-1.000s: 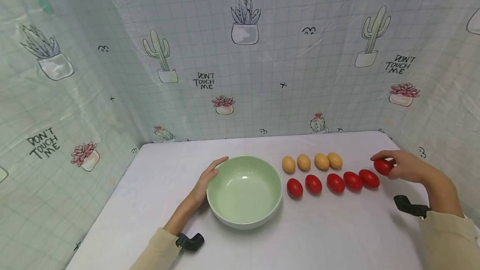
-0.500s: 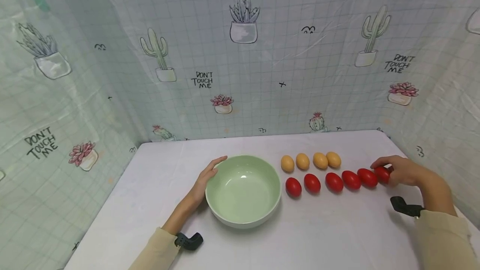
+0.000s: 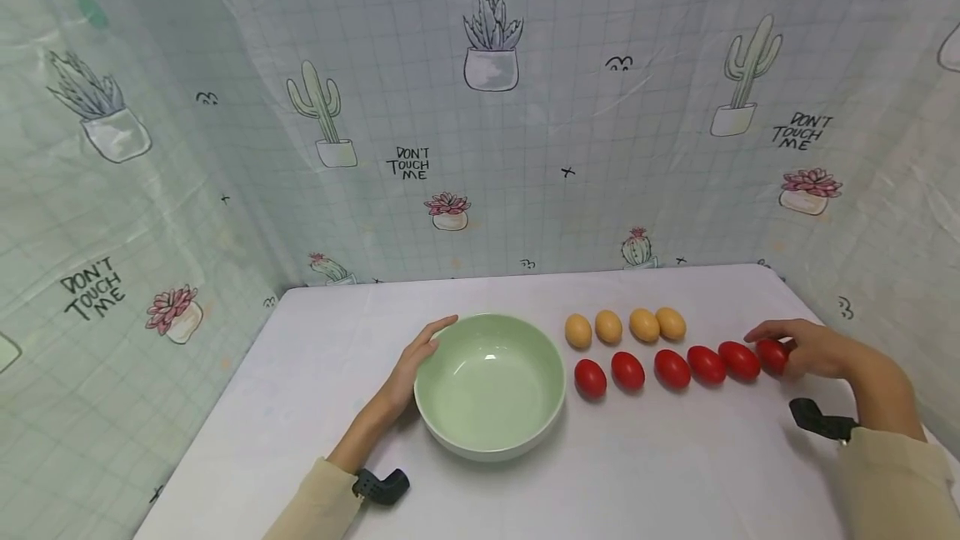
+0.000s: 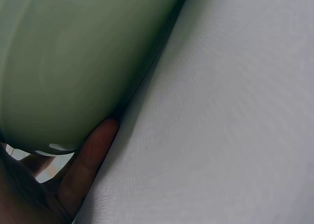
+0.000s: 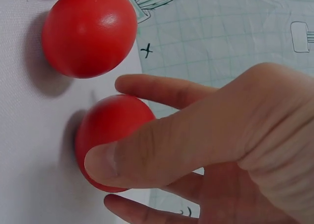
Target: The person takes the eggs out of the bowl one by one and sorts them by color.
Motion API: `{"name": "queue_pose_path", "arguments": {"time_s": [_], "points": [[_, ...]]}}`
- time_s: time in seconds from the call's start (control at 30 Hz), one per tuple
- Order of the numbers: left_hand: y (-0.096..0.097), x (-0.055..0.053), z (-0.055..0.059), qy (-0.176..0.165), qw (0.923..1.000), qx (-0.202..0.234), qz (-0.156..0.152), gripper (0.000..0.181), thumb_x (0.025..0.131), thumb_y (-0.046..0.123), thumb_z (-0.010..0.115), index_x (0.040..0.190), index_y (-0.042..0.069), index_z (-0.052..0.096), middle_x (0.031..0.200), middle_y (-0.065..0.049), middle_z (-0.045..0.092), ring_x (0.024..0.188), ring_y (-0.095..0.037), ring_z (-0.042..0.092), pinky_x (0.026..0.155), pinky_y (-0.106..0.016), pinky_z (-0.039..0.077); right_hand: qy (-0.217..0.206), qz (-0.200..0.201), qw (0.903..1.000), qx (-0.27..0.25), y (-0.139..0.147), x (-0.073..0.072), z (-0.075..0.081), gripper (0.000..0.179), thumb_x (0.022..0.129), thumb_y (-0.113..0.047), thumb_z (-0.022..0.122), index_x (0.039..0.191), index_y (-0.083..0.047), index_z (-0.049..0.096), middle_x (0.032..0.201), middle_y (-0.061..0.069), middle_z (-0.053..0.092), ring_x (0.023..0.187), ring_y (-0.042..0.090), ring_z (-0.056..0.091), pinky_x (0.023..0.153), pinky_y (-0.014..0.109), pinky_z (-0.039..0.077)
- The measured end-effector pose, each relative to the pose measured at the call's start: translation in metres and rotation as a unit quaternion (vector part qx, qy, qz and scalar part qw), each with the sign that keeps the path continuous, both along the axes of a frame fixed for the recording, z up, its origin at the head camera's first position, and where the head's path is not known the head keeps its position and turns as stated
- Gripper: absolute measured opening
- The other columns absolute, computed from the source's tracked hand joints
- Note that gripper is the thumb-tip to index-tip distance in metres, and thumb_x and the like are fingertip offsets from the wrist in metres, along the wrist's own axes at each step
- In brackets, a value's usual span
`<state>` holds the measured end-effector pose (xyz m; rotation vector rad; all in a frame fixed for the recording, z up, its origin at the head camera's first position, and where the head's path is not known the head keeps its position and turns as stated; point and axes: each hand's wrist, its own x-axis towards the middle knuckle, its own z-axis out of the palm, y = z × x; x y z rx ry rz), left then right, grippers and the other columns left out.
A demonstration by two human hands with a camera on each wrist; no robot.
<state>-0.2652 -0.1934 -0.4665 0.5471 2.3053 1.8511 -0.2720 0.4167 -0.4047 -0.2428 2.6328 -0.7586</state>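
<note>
A pale green bowl (image 3: 487, 390) stands on the white table. My left hand (image 3: 405, 369) rests along its left outer side, fingers extended. In the left wrist view a straight finger (image 4: 91, 160) reaches the bowl's base. At the right, my right hand (image 3: 821, 348) holds a red egg (image 3: 771, 356) at the end of a row of red eggs. In the right wrist view my thumb lies over that egg (image 5: 117, 121), with fingers on its far side and the egg low over the table. A neighbouring red egg (image 5: 91, 33) lies close by, apart from it.
Several red eggs (image 3: 672, 369) form a row right of the bowl. Behind them lies a shorter row of smaller yellow eggs (image 3: 608, 327). A cloth printed with cacti (image 3: 491, 148) hangs behind and beside the table (image 3: 637, 465).
My right hand has lowered the red egg to the right end of the red row and still has its fingers around it. My left hand has stayed at the bowl.
</note>
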Motion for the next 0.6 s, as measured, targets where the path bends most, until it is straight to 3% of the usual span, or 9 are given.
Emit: {"name": "queue_pose_path", "arguments": {"time_s": [0.43, 0.6], "points": [[-0.005, -0.001, -0.001, 0.008, 0.9999, -0.001, 0.006, 0.052, 0.111, 0.025, 0.024, 0.16, 0.018, 0.036, 0.168, -0.01, 0.035, 0.155, -0.032, 0.035, 0.109, -0.011, 0.039, -0.008, 0.015, 0.9998, -0.005, -0.005, -0.002, 0.01, 0.072, 0.073, 0.003, 0.075, 0.141, 0.01, 0.049, 0.137, 0.044, 0.044, 0.119, 0.061, 0.046, 0.085, 0.052, 0.061], [-0.003, -0.004, 0.0, 0.003, 1.0, -0.002, 0.002, 0.051, 0.111, 0.026, 0.024, 0.161, 0.017, 0.036, 0.168, -0.01, 0.035, 0.154, -0.033, 0.036, 0.108, -0.012, 0.041, 0.055, 0.007, 0.9982, 0.021, -0.007, 0.006, 0.019, 0.074, 0.073, -0.001, 0.077, 0.141, 0.007, 0.049, 0.14, 0.046, 0.039, 0.12, 0.064, 0.043, 0.081, 0.057, 0.06]]}}
